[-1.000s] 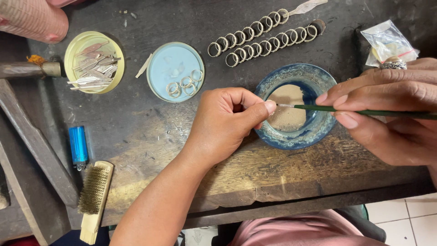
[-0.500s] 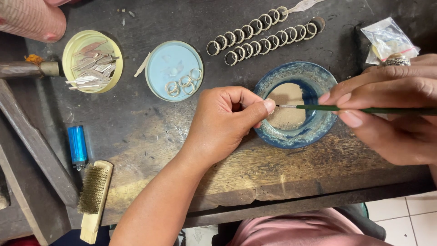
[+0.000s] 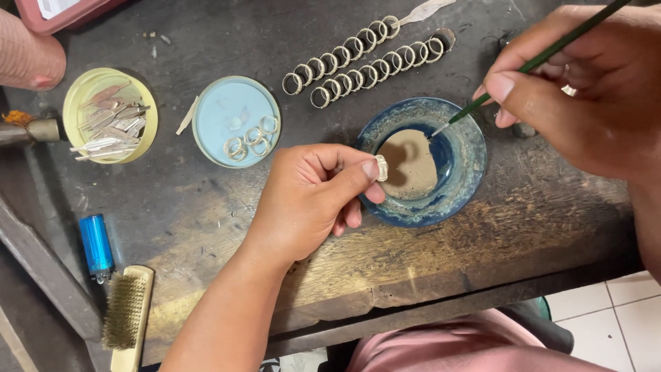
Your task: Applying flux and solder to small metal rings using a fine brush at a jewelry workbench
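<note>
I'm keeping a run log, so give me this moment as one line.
left hand: pinches silver ring | right hand: holds green brush, tip over blue dish | nearby: ring rows, blue lid

Red-rimmed tray or case (image 3: 65, 9) w/ white label, top-left corner, mostly cropped.

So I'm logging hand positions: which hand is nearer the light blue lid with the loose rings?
Left. The left hand sits just right of the light blue lid, pinching a ring. The right hand is far across, past the blue dish, holding a brush.
</note>
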